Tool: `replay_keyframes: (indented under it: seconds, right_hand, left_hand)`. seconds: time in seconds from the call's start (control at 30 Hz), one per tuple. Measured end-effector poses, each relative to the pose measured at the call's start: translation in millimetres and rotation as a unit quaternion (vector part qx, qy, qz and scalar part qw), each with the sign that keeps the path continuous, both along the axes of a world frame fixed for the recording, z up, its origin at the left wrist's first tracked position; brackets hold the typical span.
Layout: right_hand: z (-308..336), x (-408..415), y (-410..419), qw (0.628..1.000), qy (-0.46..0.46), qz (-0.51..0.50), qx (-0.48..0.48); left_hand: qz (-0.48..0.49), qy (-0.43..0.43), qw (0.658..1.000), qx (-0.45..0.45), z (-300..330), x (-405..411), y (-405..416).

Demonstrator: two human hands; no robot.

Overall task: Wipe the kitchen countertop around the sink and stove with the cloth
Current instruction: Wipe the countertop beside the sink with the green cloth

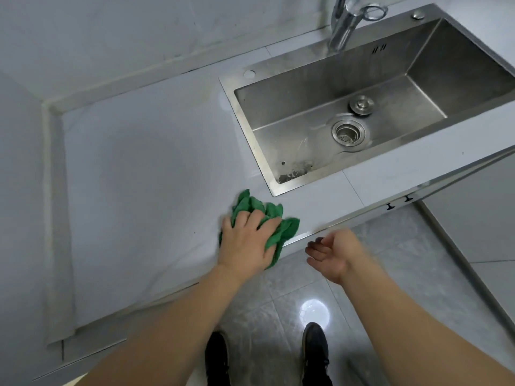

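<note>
Head view. Rectangular brushed stainless-steel sink, set into pale grey smooth countertop: contains round metal drain strainer, loose round metal stopper lying just behind it, and dark grime patch in near-left corner. Chrome faucet at rear rim, top cut off by frame edge. Crumpled green cloth on countertop at front edge, near sink's front-left corner. Left hand palm-down on cloth, fingers curled into folds, gripping it. Right hand off counter over glossy tiled floor, palm up, fingers loosely relaxed, holding nothing. Dark shoes partly cut off at bottom.
</note>
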State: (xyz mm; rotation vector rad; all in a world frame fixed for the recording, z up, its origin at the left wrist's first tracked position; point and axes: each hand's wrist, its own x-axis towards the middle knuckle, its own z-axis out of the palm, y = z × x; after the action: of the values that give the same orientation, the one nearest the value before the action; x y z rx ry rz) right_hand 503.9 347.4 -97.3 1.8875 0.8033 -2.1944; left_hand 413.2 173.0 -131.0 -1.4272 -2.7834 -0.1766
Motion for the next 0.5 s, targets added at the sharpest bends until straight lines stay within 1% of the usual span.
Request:
replay_keyframes:
  seconds: [0.03, 0.07, 0.13, 0.17, 0.2, 0.23, 0.27, 0.3, 0.33, 0.37, 0.43, 0.47, 0.5]
  right_hand:
    - [1.4, 2.6, 3.8, 1.0, -0.002, -0.004, -0.003]
    - [3.4, 4.6, 8.5, 1.0, 0.0, -0.006, -0.004]
    - [5.6, 12.8, 25.5, 1.0, 0.006, -0.018, 0.004]
    - [5.9, 14.1, 30.7, 1.0, 0.007, -0.023, 0.009]
    - [5.6, 14.8, 35.1, 0.999, 0.005, -0.027, 0.018]
    - [4.7, 17.6, 39.5, 0.999, 0.0, -0.03, 0.021]
    - [5.6, 19.8, 43.3, 0.999, -0.002, -0.029, 0.02]
    - [5.6, 21.1, 44.2, 1.0, -0.004, -0.026, 0.017]
    - [3.8, 21.5, 46.6, 1.0, -0.004, -0.024, 0.015]
    - [1.5, 20.6, 50.2, 1.0, -0.008, -0.021, 0.016]
    - [-0.9, 19.5, 56.9, 1.0, -0.014, -0.016, 0.012]
    - [-1.5, 19.0, 61.4, 1.0, -0.012, -0.022, 0.012]
    - [-1.7, 18.5, 62.8, 0.999, -0.01, -0.026, 0.016]
  left_hand:
    - [-0.012, -0.002, 1.0, -0.011, -0.6, -12.6, -3.1]
    - [0.033, -0.006, 0.999, -0.017, 0.3, -27.9, -2.1]
    - [0.187, -0.019, 0.982, -0.024, 1.0, -41.3, 21.7]
    - [0.228, -0.026, 0.973, -0.02, 1.1, -35.9, 37.0]
    - [0.211, -0.021, 0.977, -0.003, 2.0, -24.1, 53.2]
    - [0.146, -0.018, 0.989, 0.011, 0.5, -7.9, 67.5]
    - [0.05, -0.004, 0.999, 0.012, -3.1, 2.1, 74.5]
    - [-0.04, 0.012, 0.999, 0.007, -6.3, -0.3, 72.7]
    - [-0.092, 0.022, 0.996, 0.001, -6.0, -13.4, 72.3]
    - [-0.09, 0.022, 0.996, 0.004, -4.5, -26.3, 74.9]
    - [0.022, 0.026, 0.999, 0.019, -4.3, -31.9, 81.7]
    - [0.054, 0.03, 0.998, 0.024, -6.5, -24.1, 89.2]
    - [0.032, 0.031, 0.998, 0.033, -7.8, -16.6, 96.5]
